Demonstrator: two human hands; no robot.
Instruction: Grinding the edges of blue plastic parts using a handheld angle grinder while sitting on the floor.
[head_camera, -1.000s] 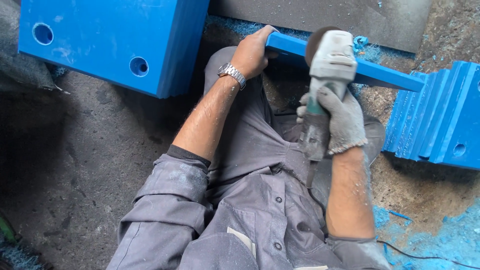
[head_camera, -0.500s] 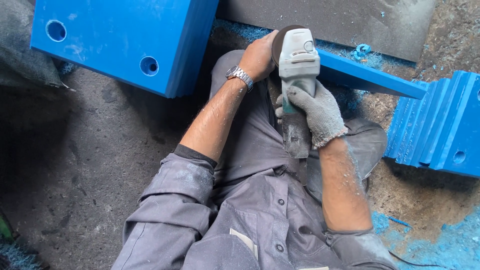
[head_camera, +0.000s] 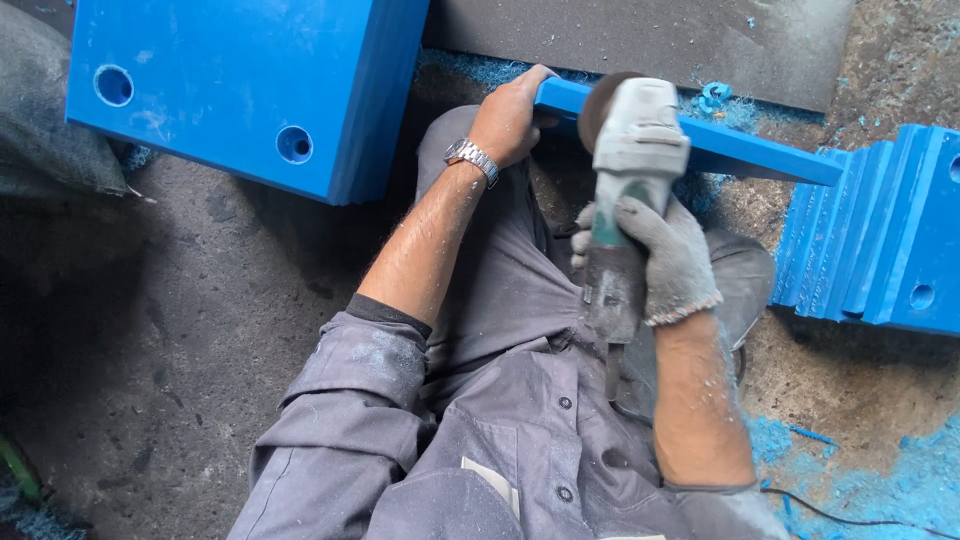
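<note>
My left hand, bare with a metal wristwatch, grips the near end of a thin blue plastic plate that lies across my knee. My right hand, in a grey knit glove, is closed around the body of a grey and green angle grinder. The grinder's disc sits against the plate's edge, just right of my left hand. I sit on the ground in grey work clothes.
A big blue block with round holes lies at the upper left. A stack of blue plates stands on edge at the right. Blue shavings cover the concrete floor at the lower right, and a dark sheet lies beyond the plate.
The grinder has slid left along the plate's edge toward my left hand, then a little back to the right. My left hand has kept its hold on the plate.
</note>
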